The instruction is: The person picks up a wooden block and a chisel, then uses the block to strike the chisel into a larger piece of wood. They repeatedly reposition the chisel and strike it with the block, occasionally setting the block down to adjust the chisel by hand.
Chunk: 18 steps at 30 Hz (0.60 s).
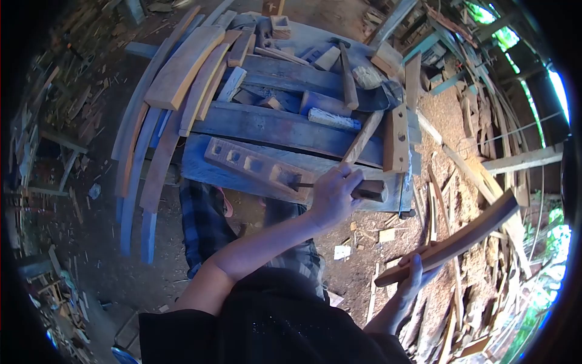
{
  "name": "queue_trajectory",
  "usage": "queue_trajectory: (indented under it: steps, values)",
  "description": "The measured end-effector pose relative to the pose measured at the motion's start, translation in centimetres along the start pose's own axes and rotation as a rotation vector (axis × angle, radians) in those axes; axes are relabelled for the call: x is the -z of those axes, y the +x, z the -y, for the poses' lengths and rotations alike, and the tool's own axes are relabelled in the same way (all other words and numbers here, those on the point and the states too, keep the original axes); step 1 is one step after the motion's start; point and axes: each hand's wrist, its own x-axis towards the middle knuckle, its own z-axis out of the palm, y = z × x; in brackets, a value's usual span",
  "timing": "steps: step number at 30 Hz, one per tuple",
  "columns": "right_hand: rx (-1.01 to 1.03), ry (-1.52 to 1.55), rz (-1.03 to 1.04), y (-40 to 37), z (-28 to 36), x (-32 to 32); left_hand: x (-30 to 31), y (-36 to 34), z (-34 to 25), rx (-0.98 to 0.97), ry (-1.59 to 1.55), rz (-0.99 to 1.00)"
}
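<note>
My left hand is closed round a chisel, whose dark handle sticks out to the right and whose blade points left. The blade's end lies in or over the rightmost opening of a wooden block with several square holes, at the bench's near edge. Off the bench, at the lower right, my right hand grips the lower part of a long, slightly curved piece of wood. Its far end points up and to the right.
On the bench are a hammer, a wooden piece with round holes, a white-coated block and offcuts. Long boards overhang its left side. Scrap wood and shavings cover the floor at right.
</note>
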Motion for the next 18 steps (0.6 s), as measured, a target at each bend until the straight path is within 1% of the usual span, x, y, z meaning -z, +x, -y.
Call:
queue_trajectory:
  steps: [1, 3, 5, 6, 7, 9, 10, 12, 13, 14, 16, 17, 18]
  values:
    - [-0.028, 0.004, -0.016, -0.2, -0.4, -0.1, 0.0, 0.1, 0.1, -0.004, 0.0, 0.015]
    - [-0.069, -0.039, 0.081, -0.5, -1.8, 0.0, 0.0, 0.2, 0.3, -0.015, -0.047, -0.003]
    - [-0.124, -0.079, 0.118, -1.1, -2.1, -0.4, -0.1, 0.3, 0.4, -0.026, -0.054, -0.009]
    - [-0.085, -0.103, 0.105, -1.1, -2.2, -0.7, -0.2, 0.3, 0.5, -0.035, -0.065, -0.018]
    - [-0.089, -0.1, 0.103, -1.1, -2.1, -1.2, -0.2, 0.3, 0.6, -0.035, -0.062, -0.013]
    - [-0.009, 0.139, -0.055, -1.5, -1.6, -2.1, -0.4, 0.1, 0.7, -0.041, -0.08, 0.016]
    - [-0.029, 0.171, -0.022, -2.0, -2.4, -2.3, -0.6, -0.1, 0.8, -0.043, -0.082, 0.023]
    - [-0.219, -0.069, 0.29, -3.3, -4.7, -2.2, -0.9, -0.2, 1.0, -0.038, -0.048, 0.064]
    - [-0.318, -0.199, 0.463, -3.9, -4.6, -2.9, -1.0, -0.4, 1.0, -0.041, -0.05, 0.064]
    - [-0.313, -0.197, 0.455, -3.7, -4.3, -2.8, -1.0, -0.2, 1.1, -0.022, -0.03, 0.087]
    - [-0.445, -0.015, 0.356, -3.1, -3.0, -2.7, -1.3, 0.0, 1.3, 0.001, -0.005, 0.1]
    - [-0.393, 0.094, 0.227, -2.9, -2.5, -2.7, -1.4, -0.1, 1.3, -0.003, 0.004, 0.108]
    - [-0.354, 0.241, 0.162, -2.9, -2.3, -2.7, -1.6, 0.0, 1.3, -0.01, 0.011, 0.114]
